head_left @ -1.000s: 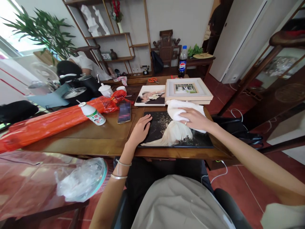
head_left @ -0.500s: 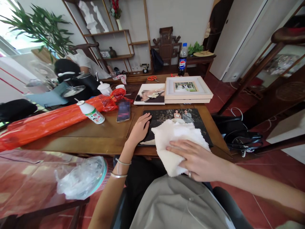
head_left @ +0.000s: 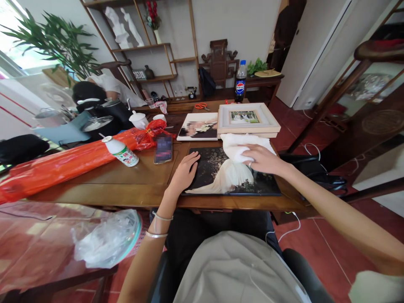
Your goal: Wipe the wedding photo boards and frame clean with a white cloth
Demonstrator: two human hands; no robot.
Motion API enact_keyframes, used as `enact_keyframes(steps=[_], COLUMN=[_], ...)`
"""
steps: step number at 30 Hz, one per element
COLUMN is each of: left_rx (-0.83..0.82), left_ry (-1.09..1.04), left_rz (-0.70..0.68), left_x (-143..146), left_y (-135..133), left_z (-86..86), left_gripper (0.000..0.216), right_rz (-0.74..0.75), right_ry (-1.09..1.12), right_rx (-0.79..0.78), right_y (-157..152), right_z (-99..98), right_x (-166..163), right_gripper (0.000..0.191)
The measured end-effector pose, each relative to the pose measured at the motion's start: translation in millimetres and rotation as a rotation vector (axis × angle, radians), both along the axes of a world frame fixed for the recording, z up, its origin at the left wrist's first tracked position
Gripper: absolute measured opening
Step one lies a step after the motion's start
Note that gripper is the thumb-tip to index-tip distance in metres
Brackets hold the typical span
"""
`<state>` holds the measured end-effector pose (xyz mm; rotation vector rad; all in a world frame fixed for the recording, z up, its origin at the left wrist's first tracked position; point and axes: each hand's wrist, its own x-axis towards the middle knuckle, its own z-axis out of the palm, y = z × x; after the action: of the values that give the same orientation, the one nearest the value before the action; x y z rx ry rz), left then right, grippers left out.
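Observation:
A dark photo panel (head_left: pixel 206 168) lies flat on the wooden table in front of me, its print showing a long pale dress. My left hand (head_left: pixel 186 168) rests on the panel's left edge with the fingers stretched out, holding nothing. My right hand (head_left: pixel 260 159) grips a white cloth (head_left: pixel 230 145) and presses it on the upper right of the panel. The cloth covers that part of the picture and reaches the far edge, by the stacked frames.
Behind the panel are a white-edged photo print (head_left: pixel 197 126), stacked white picture frames (head_left: pixel 265 120), orange-handled scissors (head_left: pixel 201 106) and a cola bottle (head_left: pixel 240 82). To the left lie a phone (head_left: pixel 163 149), a white bottle (head_left: pixel 120 151) and a long red plastic-wrapped bundle (head_left: pixel 72 153).
My right hand has moved the cloth away from me, from the panel's near edge to its far edge. The pale dress is uncovered, the couple's upper bodies hidden. My left hand stays put.

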<state>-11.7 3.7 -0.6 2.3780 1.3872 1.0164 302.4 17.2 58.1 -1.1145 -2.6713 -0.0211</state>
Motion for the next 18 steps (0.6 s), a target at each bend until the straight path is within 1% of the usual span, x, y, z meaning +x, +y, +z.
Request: enact_keyframes(steps=[2, 4, 7, 9, 10, 12, 14, 16, 18], left_rx=[0.0, -0.002, -0.004, -0.004, -0.003, 0.0, 0.005, 0.007, 0.009], left_ry=[0.001, 0.007, 0.019, 0.024, 0.024, 0.022, 0.023, 0.024, 0.022], left_rz=[0.001, 0.004, 0.008, 0.006, 0.004, -0.001, -0.006, -0.005, -0.004], left_x=[0.4, 0.9, 1.3, 1.2, 1.1, 0.7, 0.5, 0.3, 0.2], left_y=[-0.4, -0.8, -0.9, -0.5, -0.3, 0.1, 0.2, 0.2, 0.2], left_z=[0.1, 0.4, 0.5, 0.1, -0.2, -0.5, -0.5, -0.1, 0.3], left_gripper=[0.037, 0.037, 0.037, 0.037, 0.037, 0.037, 0.037, 0.037, 0.037], right_rz=[0.042, 0.091, 0.2, 0.291, 0.33, 0.374, 0.346, 0.257, 0.143], right_ry=[0.006, -0.001, -0.004, -0.005, 0.0, 0.028, 0.063, 0.087, 0.107], right_rx=[-0.028, -0.076, -0.152, -0.22, -0.255, -0.318, -0.357, -0.345, -0.272], right_y=[-26.9, -61.7, -111.1, -130.8, -134.9, -131.1, -114.0, -88.0, -58.0], right_z=[3.9, 8.6, 15.3, 19.2, 20.9, 23.1, 23.0, 19.0, 11.1], right_x=[-6.8, -15.6, -29.5, -36.6, -38.6, -39.0, -33.8, -23.2, -8.8], right_gripper=[0.021, 0.021, 0.021, 0.023, 0.023, 0.022, 0.02, 0.018, 0.016])
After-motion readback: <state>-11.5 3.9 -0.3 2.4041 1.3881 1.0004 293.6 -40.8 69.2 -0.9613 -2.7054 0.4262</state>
